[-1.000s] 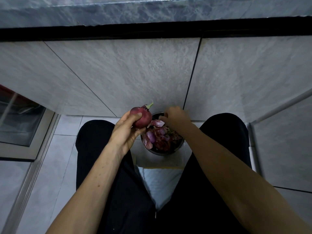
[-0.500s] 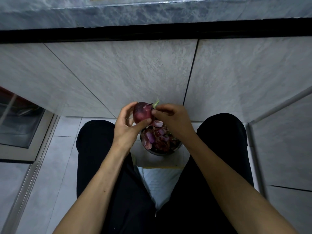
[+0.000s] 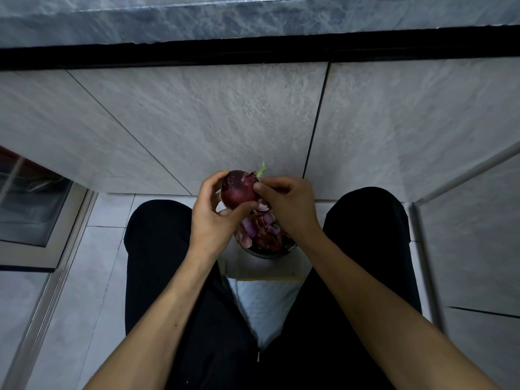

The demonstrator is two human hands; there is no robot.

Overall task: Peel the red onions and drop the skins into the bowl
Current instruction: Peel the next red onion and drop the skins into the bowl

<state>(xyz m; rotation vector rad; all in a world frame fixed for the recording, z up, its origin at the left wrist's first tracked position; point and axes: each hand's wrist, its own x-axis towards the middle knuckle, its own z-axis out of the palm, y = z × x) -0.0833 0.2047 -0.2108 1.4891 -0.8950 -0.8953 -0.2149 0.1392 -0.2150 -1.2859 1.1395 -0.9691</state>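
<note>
**Onion held over the bowl, skin pinched at the sprout end**

Cradled in the left hand [image 3: 209, 218]: a red onion [image 3: 238, 190], thumb curled under its near side, fingers wrapped round the far left. Pinched by the right hand [image 3: 287, 205] at the onion's upper right, thumb pressed against the skin just below the green sprout [image 3: 261, 171]. Whether a loose flap sits between thumb and forefinger: too small to tell, though a ragged edge of skin shows near the sprout.

Long axis of the onion tilted, sprout end up, away and to the right, so toward the right hand; root end down toward the left palm. Right hand therefore nearer the end where the peel starts; left hand placed to steady and turn.

Directly below and slightly nearer: the bowl [image 3: 264, 254], already heaped with purple skins [image 3: 261, 229], set between the knees on a pale sheet. Onion held above its far rim, not touching it.

Likely next: a pull from sprout toward root, then a short drop straight down. Risk: thin skin tearing short.
</note>
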